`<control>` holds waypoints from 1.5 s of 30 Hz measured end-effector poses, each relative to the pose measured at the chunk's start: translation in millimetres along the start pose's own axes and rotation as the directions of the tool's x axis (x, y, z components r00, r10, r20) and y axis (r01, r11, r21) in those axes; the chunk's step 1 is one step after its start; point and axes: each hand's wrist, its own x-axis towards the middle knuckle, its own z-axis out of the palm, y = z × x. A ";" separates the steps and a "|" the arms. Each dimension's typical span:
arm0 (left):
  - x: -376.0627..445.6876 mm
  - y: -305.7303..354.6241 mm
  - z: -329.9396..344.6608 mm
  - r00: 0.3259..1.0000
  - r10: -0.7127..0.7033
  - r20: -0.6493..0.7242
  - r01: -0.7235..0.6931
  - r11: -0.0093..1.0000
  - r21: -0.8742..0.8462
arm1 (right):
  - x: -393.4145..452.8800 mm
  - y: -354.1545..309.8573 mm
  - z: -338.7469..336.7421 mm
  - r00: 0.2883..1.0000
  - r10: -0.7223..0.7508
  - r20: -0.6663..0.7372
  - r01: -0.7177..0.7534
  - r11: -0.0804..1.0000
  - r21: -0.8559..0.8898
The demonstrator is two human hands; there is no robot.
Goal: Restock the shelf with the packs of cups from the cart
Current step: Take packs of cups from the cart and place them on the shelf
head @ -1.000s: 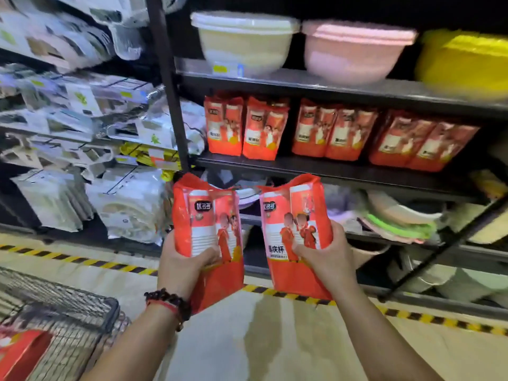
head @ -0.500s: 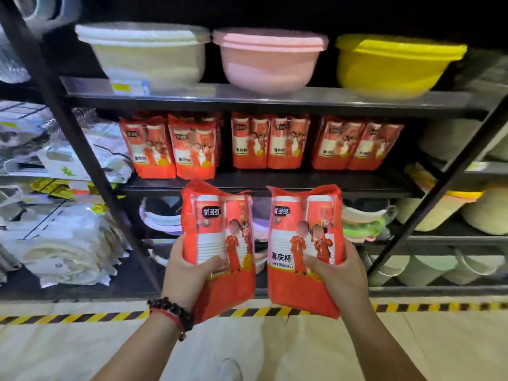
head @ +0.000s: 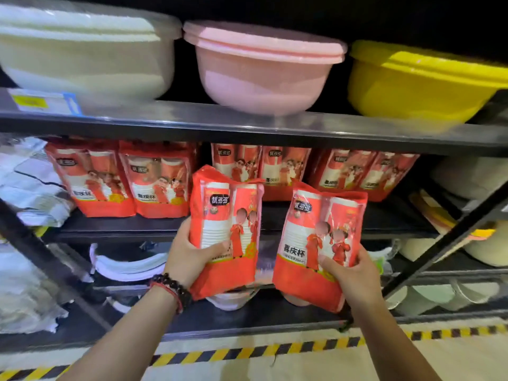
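Left hand [head: 189, 257] grips one red cup pack [head: 225, 229]; right hand [head: 354, 279] grips a second pack [head: 316, 243]. Both packs are upright before the shelf's [head: 302, 218] front edge.

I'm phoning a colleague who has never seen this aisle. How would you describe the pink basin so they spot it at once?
Start at the black metal shelf above the row of red cup packs. Three lidded plastic basins stand along it. The pink plastic basin is the middle one, between the cream basin and the yellow basin.
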 end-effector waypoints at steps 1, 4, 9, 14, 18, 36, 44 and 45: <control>17.3 0.9 -1.3 1.000 0.008 0.018 -0.009 1.000 0.015 | 12.9 -0.9 6.5 1.000 -0.012 -0.005 0.012 1.000 0.007; 62.3 3.8 -5.3 0.999 0.022 0.050 -0.024 0.999 0.048 | 45.7 -1.8 19.5 1.000 -0.029 -0.002 0.029 0.999 0.022; 109.5 2.7 -1.8 0.999 0.013 0.033 -0.013 1.000 0.022 | 89.3 -3.0 33.2 0.996 -0.062 0.063 0.059 0.997 0.042; 147.6 -8.6 12.6 1.000 -0.007 0.018 0.005 0.994 0.111 | 133.4 0.2 51.4 0.988 -0.100 0.120 0.084 0.987 0.135; 174.1 -19.3 24.6 0.999 -0.031 0.037 0.026 0.991 0.134 | 163.4 9.8 63.8 0.985 -0.092 0.146 0.066 0.983 0.171; 210.9 -50.6 26.8 0.963 -0.254 -0.093 0.268 0.848 0.457 | 277.0 62.8 95.4 0.954 0.077 0.288 -0.071 0.997 -0.033; 207.0 -55.0 30.5 0.955 -0.290 -0.059 0.287 0.856 0.430 | 276.0 64.4 92.3 0.947 0.064 0.316 -0.046 0.997 -0.065; 206.6 -58.3 31.0 0.949 -0.309 -0.058 0.304 0.855 0.420 | 273.9 65.2 91.9 0.942 0.069 0.329 -0.048 0.996 -0.070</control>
